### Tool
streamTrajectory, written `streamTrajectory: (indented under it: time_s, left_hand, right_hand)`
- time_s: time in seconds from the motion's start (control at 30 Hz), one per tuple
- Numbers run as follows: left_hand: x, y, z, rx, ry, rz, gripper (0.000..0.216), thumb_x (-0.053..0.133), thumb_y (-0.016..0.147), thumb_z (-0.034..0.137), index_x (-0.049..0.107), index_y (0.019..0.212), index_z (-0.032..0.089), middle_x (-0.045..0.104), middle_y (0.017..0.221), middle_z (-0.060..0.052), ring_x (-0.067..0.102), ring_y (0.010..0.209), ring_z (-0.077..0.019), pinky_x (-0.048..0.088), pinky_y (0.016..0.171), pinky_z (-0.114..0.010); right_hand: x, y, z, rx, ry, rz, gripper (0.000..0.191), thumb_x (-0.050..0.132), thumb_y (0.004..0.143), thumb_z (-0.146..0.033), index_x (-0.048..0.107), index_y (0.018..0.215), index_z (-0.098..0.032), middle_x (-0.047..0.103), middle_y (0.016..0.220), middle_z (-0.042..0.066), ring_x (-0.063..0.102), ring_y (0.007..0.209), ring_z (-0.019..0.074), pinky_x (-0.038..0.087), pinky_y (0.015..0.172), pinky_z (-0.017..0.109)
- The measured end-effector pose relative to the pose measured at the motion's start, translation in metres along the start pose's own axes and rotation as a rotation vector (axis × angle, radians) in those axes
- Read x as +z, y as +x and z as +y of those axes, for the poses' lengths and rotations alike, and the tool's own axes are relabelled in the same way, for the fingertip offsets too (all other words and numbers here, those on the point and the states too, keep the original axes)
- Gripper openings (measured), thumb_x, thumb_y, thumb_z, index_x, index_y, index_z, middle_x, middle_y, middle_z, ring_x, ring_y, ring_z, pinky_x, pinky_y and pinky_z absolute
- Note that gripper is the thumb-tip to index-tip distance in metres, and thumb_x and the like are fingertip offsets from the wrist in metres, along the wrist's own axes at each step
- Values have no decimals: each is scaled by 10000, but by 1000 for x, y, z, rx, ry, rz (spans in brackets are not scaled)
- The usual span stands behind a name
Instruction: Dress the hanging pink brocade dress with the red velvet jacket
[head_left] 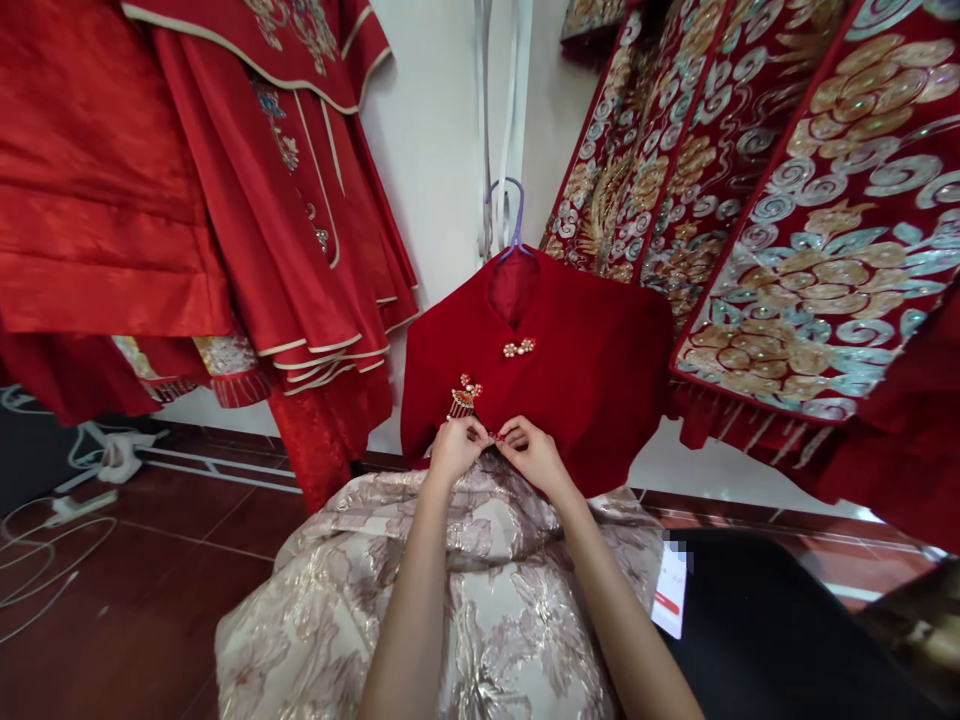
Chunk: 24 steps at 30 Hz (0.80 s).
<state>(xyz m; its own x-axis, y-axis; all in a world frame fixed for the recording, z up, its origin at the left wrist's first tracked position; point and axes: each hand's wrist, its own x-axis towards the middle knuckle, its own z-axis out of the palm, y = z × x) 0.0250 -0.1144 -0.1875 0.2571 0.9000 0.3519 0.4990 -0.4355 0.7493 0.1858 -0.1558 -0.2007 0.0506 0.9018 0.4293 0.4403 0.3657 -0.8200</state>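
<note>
A dark red velvet cape hangs from a purple hanger in front of me. At its lower front edge my left hand and my right hand meet, each in a pinch. Between the fingertips shows a small red fastening with beads, largely covered by the fingers. Just above my left hand sits a jewelled tassel brooch. Higher up, a beaded clasp joins the cape below its collar opening. Shiny floral brocade fabric spreads beneath my forearms.
Red garments with cream piping hang on the left, and sequinned embroidered garments on the right. A lit phone lies by a black surface at lower right. White cables and a power strip are on the tiled floor.
</note>
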Motion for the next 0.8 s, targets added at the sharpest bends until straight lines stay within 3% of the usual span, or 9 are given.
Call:
streamTrajectory:
  time_s: [0.27,0.4,0.47,0.6,0.8]
  left_hand:
    - [2,-3,11,-4,-268,-23,261,742,651,281,579,796,138,667,767,-49,629,681,-127,489,633,-229]
    - [5,5,16,-32,-514,196,367,686,719,262,541,1036,149,666,954,-75,632,774,-116,504,713,-238]
    - [6,10,19,-101,-722,244,374,650,753,267,540,1091,151,659,1036,-95,638,864,-127,508,785,-260]
    - [4,12,29,-217,-1124,236,288,611,794,313,613,1016,129,660,1108,-125,645,943,-146,489,882,-296]
    - [6,6,39,-232,-1326,233,263,733,700,276,677,915,137,703,1023,-90,652,879,-137,479,854,-271]
  right_hand:
    - [-5,1,6,24,5,-20,127,580,702,-274,559,805,-204,629,727,3,603,685,148,491,682,272]
    - [-17,0,1,-1,42,-69,87,565,674,-216,496,726,-208,566,668,-29,561,646,133,461,651,252]
    - [-24,-1,-3,-5,112,-145,76,526,679,-183,464,714,-209,531,643,-42,547,628,125,451,623,239]
    - [-37,-5,-13,-3,208,-294,66,490,711,-164,450,740,-208,513,647,-43,536,616,119,440,593,229]
    - [-37,-7,-22,-52,118,-273,60,487,724,-148,468,747,-199,518,665,-37,512,629,110,407,599,219]
